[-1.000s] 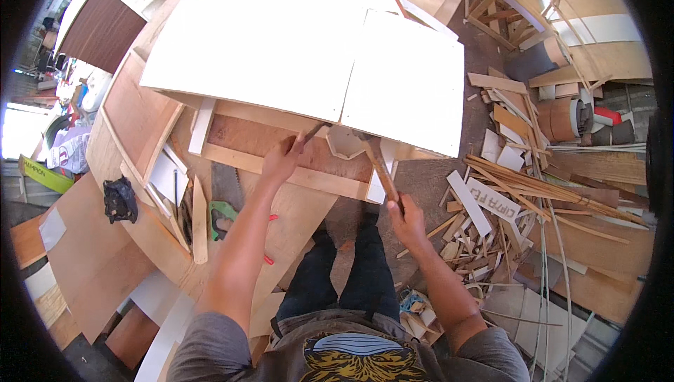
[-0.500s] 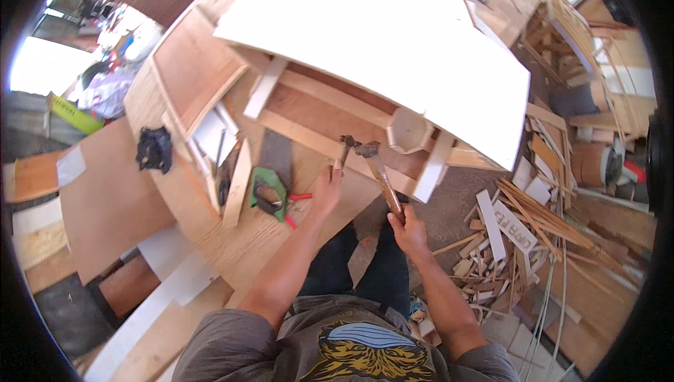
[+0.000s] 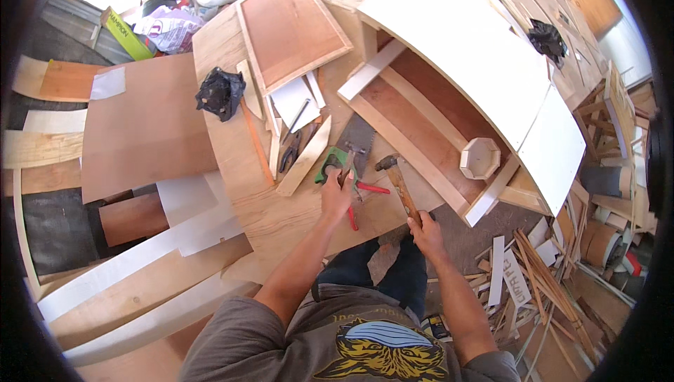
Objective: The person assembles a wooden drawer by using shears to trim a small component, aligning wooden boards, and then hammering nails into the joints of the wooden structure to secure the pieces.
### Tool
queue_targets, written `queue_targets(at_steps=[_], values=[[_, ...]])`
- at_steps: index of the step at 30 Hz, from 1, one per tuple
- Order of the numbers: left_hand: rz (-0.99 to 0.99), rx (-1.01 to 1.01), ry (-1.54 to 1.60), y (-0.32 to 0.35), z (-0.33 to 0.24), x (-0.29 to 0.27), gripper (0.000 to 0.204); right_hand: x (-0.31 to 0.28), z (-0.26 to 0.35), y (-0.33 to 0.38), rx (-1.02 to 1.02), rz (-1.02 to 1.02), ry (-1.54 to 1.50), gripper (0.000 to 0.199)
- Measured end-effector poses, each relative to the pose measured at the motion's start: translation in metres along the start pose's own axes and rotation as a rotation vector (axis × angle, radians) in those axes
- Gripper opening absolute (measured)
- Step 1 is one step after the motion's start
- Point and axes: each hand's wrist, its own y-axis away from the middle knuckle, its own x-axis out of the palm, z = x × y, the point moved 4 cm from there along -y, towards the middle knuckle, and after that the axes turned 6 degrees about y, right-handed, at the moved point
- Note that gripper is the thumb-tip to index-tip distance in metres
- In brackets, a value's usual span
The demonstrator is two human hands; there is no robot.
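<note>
My right hand (image 3: 423, 231) grips the wooden handle of a hammer (image 3: 394, 175), its steel head pointing up-left over the plywood bench top (image 3: 232, 164). My left hand (image 3: 335, 198) is closed around a thin dark metal tool (image 3: 347, 163) that sticks up from the fist. That hand rests over red-handled pliers (image 3: 372, 188) and beside a hand saw with a green handle (image 3: 328, 164). To the right stands an open wooden cabinet frame (image 3: 421, 129) with a white panel (image 3: 463, 38) on top.
An octagonal wooden piece (image 3: 480, 158) lies inside the frame. A framed brown panel (image 3: 291, 27), a black crumpled bag (image 3: 220, 92) and dark pliers (image 3: 288, 159) sit on the bench. Wood offcuts (image 3: 547, 277) litter the floor at right; plywood sheets (image 3: 140, 126) lie at left.
The view has swung left and down. Both hands came away from the cabinet's edge toward me; my left hand now rests at the saw and pliers, the hammer still in my right.
</note>
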Motion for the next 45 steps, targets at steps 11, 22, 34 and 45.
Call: queue_targets(at_steps=[11,22,34,45], values=[[-0.405,0.030,-0.572,-0.089,0.052,-0.110,0.041,0.002,0.038,-0.015,0.080,0.096,-0.023,0.041],[-0.022,0.035,-0.712,-0.141,0.047,-0.103,0.046,0.001,0.036,-0.014,-0.021,-0.085,0.222,0.047],[0.022,-0.198,0.644,-0.118,-0.016,-0.101,0.037,0.015,0.029,-0.011,0.016,-0.035,0.266,0.047],[0.611,-0.691,0.804,0.027,-0.101,0.094,0.028,-0.074,0.117,0.017,-0.494,-0.442,0.306,0.078]])
